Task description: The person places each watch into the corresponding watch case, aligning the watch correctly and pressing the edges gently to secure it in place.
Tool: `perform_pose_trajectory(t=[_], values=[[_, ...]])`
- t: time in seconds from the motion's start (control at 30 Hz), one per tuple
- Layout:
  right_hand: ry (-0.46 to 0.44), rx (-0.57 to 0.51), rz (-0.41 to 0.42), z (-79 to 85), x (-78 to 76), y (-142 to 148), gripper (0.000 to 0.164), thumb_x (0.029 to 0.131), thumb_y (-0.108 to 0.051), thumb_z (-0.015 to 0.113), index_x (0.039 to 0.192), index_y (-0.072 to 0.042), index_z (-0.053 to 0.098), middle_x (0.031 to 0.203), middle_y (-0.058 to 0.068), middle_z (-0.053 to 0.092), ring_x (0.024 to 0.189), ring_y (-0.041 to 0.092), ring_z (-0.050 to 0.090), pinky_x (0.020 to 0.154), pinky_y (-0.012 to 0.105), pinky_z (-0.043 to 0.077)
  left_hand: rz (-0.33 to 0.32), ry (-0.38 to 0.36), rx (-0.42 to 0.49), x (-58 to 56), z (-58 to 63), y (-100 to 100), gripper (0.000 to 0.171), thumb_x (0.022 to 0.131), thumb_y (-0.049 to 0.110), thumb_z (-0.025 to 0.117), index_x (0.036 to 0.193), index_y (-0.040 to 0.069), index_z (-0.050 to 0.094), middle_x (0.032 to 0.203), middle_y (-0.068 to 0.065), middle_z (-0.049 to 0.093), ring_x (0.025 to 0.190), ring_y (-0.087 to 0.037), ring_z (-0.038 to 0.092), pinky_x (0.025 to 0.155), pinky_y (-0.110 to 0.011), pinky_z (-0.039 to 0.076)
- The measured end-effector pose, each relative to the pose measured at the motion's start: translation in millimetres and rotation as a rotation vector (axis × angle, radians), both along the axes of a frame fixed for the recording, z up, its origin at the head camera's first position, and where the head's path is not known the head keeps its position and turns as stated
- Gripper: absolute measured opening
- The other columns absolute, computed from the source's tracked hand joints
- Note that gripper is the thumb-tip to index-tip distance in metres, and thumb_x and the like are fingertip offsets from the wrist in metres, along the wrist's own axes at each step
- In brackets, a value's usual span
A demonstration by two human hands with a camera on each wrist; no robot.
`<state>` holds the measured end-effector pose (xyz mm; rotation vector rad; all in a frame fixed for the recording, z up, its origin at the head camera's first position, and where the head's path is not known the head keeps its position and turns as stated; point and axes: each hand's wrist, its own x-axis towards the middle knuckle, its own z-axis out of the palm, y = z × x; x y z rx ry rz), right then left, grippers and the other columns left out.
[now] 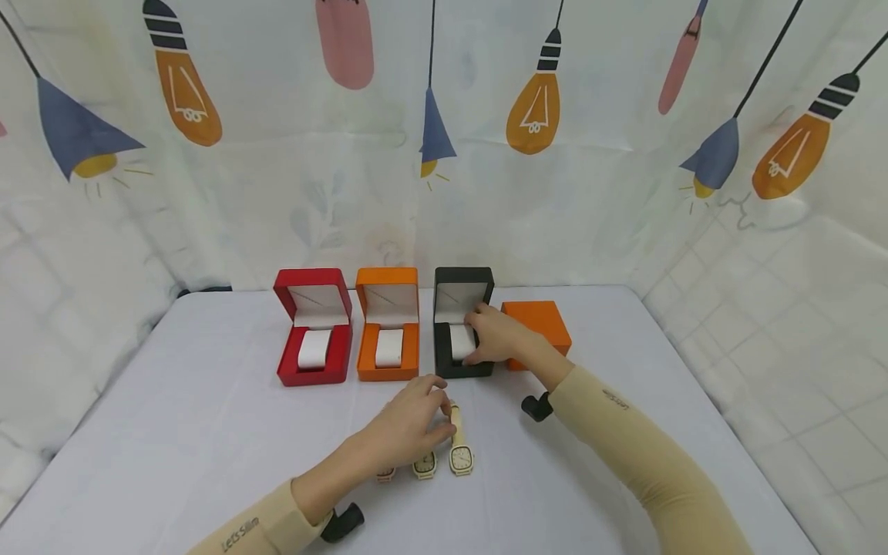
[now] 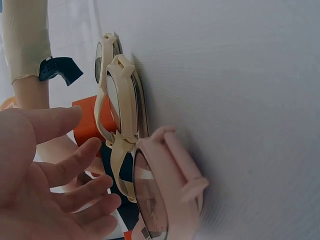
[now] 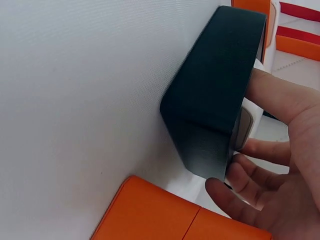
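Reaching into an open, square black box [image 1: 463, 274], the right hand [image 1: 501, 336] curls thumb and fingers around its white cushion [image 1: 459, 341]. The box stands between an open orange box [image 1: 388, 374] and a closed orange box [image 1: 536, 317]. The left hand [image 1: 408, 420], fingers loosely bent, holding nothing, is over two cream watches [image 1: 461, 460] and one pink watch [image 2: 172, 186].

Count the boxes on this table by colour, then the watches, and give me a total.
Red box: 1
Orange boxes: 2, one open and one closed
Black box: 1
Watches: 3
Total: 7, made up of 4 boxes and 3 watches
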<state>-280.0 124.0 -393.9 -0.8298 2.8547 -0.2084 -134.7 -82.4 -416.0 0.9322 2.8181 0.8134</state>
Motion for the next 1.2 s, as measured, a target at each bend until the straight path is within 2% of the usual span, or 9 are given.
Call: perform_pose_trajectory(t=[0.17, 0.33, 0.47, 0.6, 0.77, 0.9, 1.03, 1.2], values=[[0.003, 0.003, -0.016, -0.8, -2.3, -2, 0.071, 0.077, -0.045, 0.09, 0.129, -0.004, 0.064, 0.123, 0.014, 0.056, 0.1, 0.025, 0.056, 0.093, 0.038, 0.055, 0.019, 0.023, -0.026, -1.1, -0.6, 2, 0.016, 0.092, 0.028, 0.079, 0.09, 0.013, 0.073, 0.134, -0.019, 0.059, 0.125, -0.034, 0.053, 0.104, -0.053, 0.048], [0.02, 0.006, -0.008, -2.0, -3.7, -4, 0.068, 0.076, -0.043, 0.091, 0.125, -0.004, 0.065, 0.119, 0.013, 0.056, 0.097, 0.024, 0.056, 0.089, 0.038, 0.055, 0.053, 0.063, -0.085, -2.8, -3.2, 7, 0.025, 0.089, 0.036, 0.081, 0.084, 0.012, 0.076, 0.129, -0.018, 0.062, 0.124, -0.033, 0.053, 0.105, -0.05, 0.046], [0.024, 0.009, -0.011, -2.9, -4.0, -4, 0.065, 0.078, -0.042, 0.089, 0.125, -0.005, 0.064, 0.118, 0.012, 0.055, 0.096, 0.023, 0.055, 0.087, 0.037, 0.054, 0.062, 0.065, -0.097, -2.7, -2.3, 11, 0.029, 0.087, 0.039, 0.082, 0.08, 0.011, 0.077, 0.126, -0.017, 0.063, 0.122, -0.033, 0.053, 0.107, -0.05, 0.044], [0.027, -0.003, -0.007, -3.4, -3.9, -5, 0.061, 0.079, -0.038, 0.087, 0.124, -0.004, 0.064, 0.117, 0.012, 0.055, 0.096, 0.024, 0.054, 0.086, 0.037, 0.054, 0.068, 0.055, -0.103, -1.7, 0.0, 15, 0.031, 0.084, 0.039, 0.085, 0.073, 0.012, 0.074, 0.123, -0.017, 0.064, 0.12, -0.034, 0.053, 0.109, -0.052, 0.041], [0.027, -0.001, 0.013, -4.8, -3.5, -5, 0.06, 0.079, -0.035, 0.085, 0.124, -0.003, 0.062, 0.116, 0.013, 0.056, 0.095, 0.024, 0.055, 0.086, 0.038, 0.054, 0.072, 0.043, -0.157, -0.1, -2.3, 21, 0.037, 0.083, 0.043, 0.084, 0.064, 0.017, 0.065, 0.121, -0.014, 0.064, 0.119, -0.033, 0.054, 0.112, -0.051, 0.038], [0.043, 0.006, 0.026, -4.9, -3.4, -5, 0.061, 0.079, -0.036, 0.084, 0.124, -0.002, 0.062, 0.117, 0.014, 0.056, 0.094, 0.024, 0.056, 0.086, 0.037, 0.054, 0.052, 0.058, -0.173, 2.6, -0.8, 24, 0.035, 0.082, 0.041, 0.086, 0.066, 0.018, 0.064, 0.116, -0.011, 0.065, 0.112, -0.029, 0.055, 0.107, -0.046, 0.043], [0.058, -0.006, 0.035, -5.6, -3.7, -3, 0.061, 0.078, -0.037, 0.083, 0.124, -0.002, 0.062, 0.116, 0.013, 0.055, 0.089, 0.022, 0.057, 0.081, 0.034, 0.054, 0.04, 0.085, -0.183, 4.1, -0.1, 27, 0.033, 0.08, 0.038, 0.088, 0.068, 0.018, 0.064, 0.105, -0.005, 0.063, 0.102, -0.023, 0.054, 0.095, -0.04, 0.048], [0.06, -0.027, 0.035, -7.8, -4.4, -2, 0.062, 0.078, -0.037, 0.082, 0.126, -0.003, 0.062, 0.117, 0.013, 0.055, 0.086, 0.021, 0.057, 0.077, 0.032, 0.055, 0.043, 0.059, -0.186, 4.4, -1.0, 33, 0.029, 0.077, 0.034, 0.089, 0.071, 0.018, 0.065, 0.093, 0.001, 0.057, 0.092, -0.019, 0.051, 0.082, -0.041, 0.046]])
